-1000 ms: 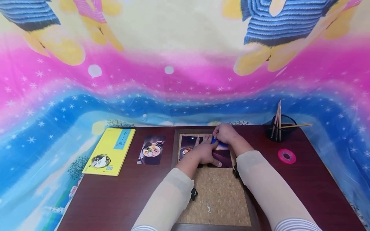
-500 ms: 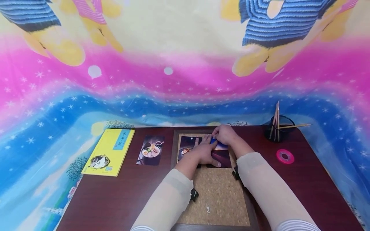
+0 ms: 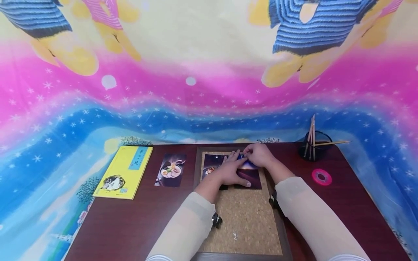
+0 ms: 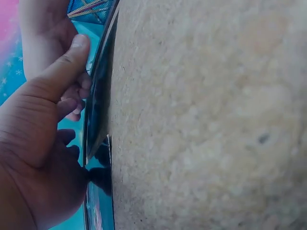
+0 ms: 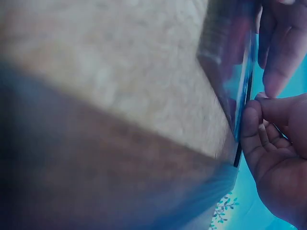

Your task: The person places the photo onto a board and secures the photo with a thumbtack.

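The photo (image 3: 253,178) with the blue and purple scene lies on the upper part of the corkboard (image 3: 245,217), beneath the fingers of both hands. From where I stand, the left hand (image 3: 230,171) is laid flat and spread: its fingers point at the board's far edge and its thumb reaches out across the photo's lower half. Just right of those fingertips, the right hand (image 3: 260,156) is curled over the photo's top edge, thumb and forefinger brought together and pinching what looks like a small pale bit (image 5: 261,96), too small to name for sure.

Left of the left fingers, partly covered by that hand, sits a dark food photo (image 3: 210,167), also on the board. A pale dot near its top may be a pin.

So I'd judge two photos are placed, with the one under the fingers being fixed at its top. The noodle photo (image 3: 171,170) seems left to do; it lies on the table (image 3: 140,228), well left of the fingers.

Farther left of them is a yellow book (image 3: 124,172); well to their right, a pink round case (image 3: 322,177) and, beyond it, a black cup (image 3: 303,150) of pencils (image 3: 312,132).
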The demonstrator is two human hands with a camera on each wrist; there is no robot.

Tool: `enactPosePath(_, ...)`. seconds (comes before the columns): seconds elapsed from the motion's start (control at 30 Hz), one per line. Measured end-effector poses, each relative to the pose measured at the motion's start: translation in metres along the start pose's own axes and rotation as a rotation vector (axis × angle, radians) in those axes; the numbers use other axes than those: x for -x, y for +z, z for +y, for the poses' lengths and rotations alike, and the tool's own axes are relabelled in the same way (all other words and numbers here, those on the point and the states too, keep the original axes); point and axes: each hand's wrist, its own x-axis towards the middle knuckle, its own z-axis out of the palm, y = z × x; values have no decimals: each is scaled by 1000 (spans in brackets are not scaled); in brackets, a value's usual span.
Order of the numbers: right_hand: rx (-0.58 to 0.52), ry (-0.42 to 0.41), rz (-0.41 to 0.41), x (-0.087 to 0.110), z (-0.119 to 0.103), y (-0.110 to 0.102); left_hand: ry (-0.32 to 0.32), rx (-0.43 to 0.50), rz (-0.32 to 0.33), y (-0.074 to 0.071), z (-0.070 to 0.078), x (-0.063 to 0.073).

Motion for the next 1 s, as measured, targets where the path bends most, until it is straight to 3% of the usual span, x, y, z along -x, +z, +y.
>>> enactPosePath(0.33, -17, -4, 17, 14, 4, -12, 8, 74, 44, -4, -1, 8)
enactPosePath(0.6, -11, -43, 36, 30, 8, -15, 0, 87, 73, -18, 1, 22)
enactPosePath(0.83, -31, -60, 61, 48, 8, -17, -22, 61, 120, -32, -11, 43)
enactPosePath(1.0, -38, -120, 77, 59, 12, -20, -29, 89, 155, -39, -25, 58)
